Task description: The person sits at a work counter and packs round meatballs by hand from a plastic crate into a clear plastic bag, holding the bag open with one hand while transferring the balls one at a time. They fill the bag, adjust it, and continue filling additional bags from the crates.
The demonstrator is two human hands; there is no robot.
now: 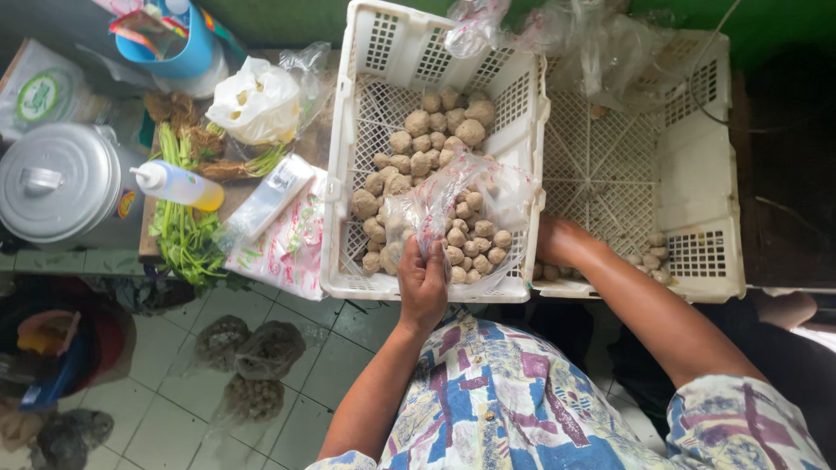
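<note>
My left hand (422, 283) is shut on the mouth of a clear plastic bag (453, 209) partly filled with beige meatballs. It holds the bag over a white slotted basket (344, 218) that contains many loose meatballs (427, 139). My right hand (557, 242) reaches into the near left corner of a second white basket (697, 174), its fingers hidden behind the basket wall. A few meatballs (653, 257) lie along that basket's near edge, close to my right wrist.
On the left stand a metal pot with lid (57, 183), a squeeze bottle (178, 184), green herbs (183, 235), a white plastic bag (257, 100) and a blue tub (170, 39). Filled bags of meatballs (248, 361) lie on the tiled floor. Empty clear bags (583, 39) hang over the baskets' far rims.
</note>
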